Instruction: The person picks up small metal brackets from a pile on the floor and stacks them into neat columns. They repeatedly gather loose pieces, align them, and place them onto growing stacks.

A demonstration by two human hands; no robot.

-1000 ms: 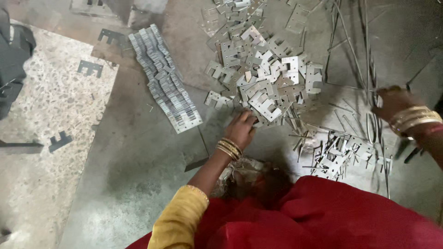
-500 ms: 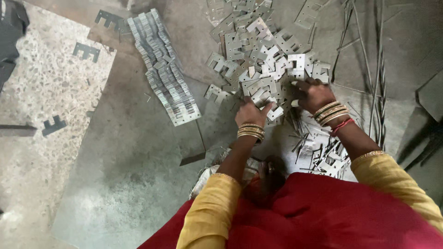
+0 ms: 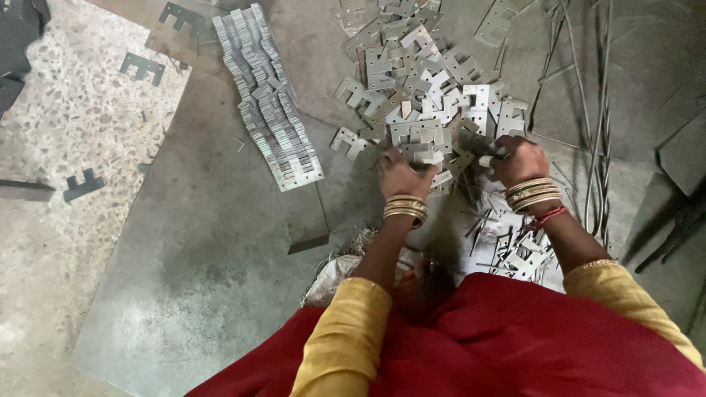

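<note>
Loose heap of flat grey notched sheet-metal plates lay on floor directly ahead of both hands, spreading away from person. Left hand and right hand sat apart at heap's near edge, equally close. Left fingers curled on a plate; right closed on small piece, grip unclear. Neat overlapped row of same plates ran lengthwise farther left.
</note>
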